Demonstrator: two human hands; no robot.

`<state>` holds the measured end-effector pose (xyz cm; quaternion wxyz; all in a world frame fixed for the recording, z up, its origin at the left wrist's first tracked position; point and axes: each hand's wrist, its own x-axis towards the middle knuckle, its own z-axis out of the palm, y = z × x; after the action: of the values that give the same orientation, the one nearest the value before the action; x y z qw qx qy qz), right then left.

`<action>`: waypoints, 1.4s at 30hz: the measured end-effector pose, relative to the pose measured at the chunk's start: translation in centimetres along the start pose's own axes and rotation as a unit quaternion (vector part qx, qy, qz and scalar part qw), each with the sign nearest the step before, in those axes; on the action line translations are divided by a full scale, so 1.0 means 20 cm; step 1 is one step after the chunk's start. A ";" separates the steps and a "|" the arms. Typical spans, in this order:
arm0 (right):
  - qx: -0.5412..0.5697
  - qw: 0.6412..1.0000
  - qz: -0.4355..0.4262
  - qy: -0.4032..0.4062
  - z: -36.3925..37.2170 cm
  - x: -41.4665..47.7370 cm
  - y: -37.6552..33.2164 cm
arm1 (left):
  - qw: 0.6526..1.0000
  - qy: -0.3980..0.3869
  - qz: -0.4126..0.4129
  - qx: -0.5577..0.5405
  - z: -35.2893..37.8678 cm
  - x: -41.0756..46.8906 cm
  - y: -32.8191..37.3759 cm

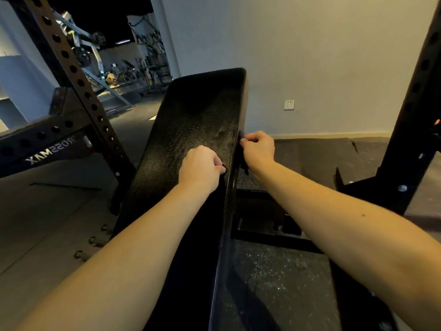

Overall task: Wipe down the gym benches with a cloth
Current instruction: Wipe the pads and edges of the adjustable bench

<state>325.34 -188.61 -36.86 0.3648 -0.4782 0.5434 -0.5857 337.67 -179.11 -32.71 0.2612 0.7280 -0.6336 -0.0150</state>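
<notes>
Dark cloth (243,136) was pinched between the curled fingers and thumb of the right hand (259,146) at the right edge of the black bench pad (198,115), with a strip of the fabric hanging down the pad's side. The left hand (201,164) rested on the pad top just inside that same edge, knuckles up and fingers curled under. Whether it gripped more of the cloth could not be told against the black surface. The pad's far half showed a dull, speckled sheen. A perforated rack upright (71,68) stood off the bench's left side, and a wall socket (289,105) sat beyond its right. The likely risk was that, with so little fabric held at the edge, the cloth could slip free and drop to the rubber floor (286,271), picking up grit. The wipe could also miss the pad's far end.
</notes>
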 end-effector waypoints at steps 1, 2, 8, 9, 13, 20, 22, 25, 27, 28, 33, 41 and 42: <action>0.004 1.000 -0.008 -0.004 -0.01 -0.07 0.02 | 1.000 -0.002 -0.003 0.000 0.01 0.00 0.00; 0.010 1.000 -0.019 -0.008 -0.02 -0.15 0.05 | 1.000 -0.004 -0.008 -0.001 0.01 0.00 0.00; 0.010 0.998 -0.040 -0.051 -0.09 -0.42 0.16 | 1.000 0.003 -0.023 -0.016 0.03 -0.02 0.00; 0.011 0.998 -0.041 -0.041 -0.08 -0.37 0.14 | 1.000 0.001 -0.020 -0.017 0.04 -0.02 0.00; 0.010 1.000 -0.024 0.001 0.00 -0.12 0.04 | 1.000 0.004 -0.010 -0.026 0.04 -0.02 0.00; 0.023 0.999 -0.019 -0.010 -0.04 -0.23 0.08 | 0.999 0.022 0.005 -0.028 0.05 -0.06 -0.02; 0.035 0.999 -0.028 -0.026 -0.06 -0.39 0.15 | 0.999 0.027 0.011 -0.024 0.05 -0.07 -0.02; 0.025 0.997 -0.015 -0.066 -0.11 -0.59 0.23 | 0.999 0.034 0.019 -0.016 0.06 -0.08 -0.02; 0.034 0.998 -0.013 -0.055 -0.09 -0.55 0.19 | 0.999 0.031 0.017 -0.016 0.05 -0.08 -0.01; 0.047 0.998 -0.008 -0.034 -0.07 -0.47 0.15 | 0.999 0.030 0.018 -0.015 0.05 -0.08 -0.01; 0.070 0.997 0.038 0.004 -0.02 -0.24 0.03 | 0.999 0.042 0.014 -0.011 0.06 -0.09 0.01; 0.045 0.994 0.058 -0.081 -0.12 -0.61 0.24 | 0.998 0.035 0.049 -0.020 0.08 -0.11 -0.06; 0.038 0.995 0.056 -0.069 -0.11 -0.56 0.21 | 0.998 0.032 0.053 -0.020 0.07 -0.11 -0.07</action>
<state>326.05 -177.96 -42.79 0.4520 -0.4720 0.5201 -0.5499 337.93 -177.57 -35.16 0.2964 0.6880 -0.6624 0.0091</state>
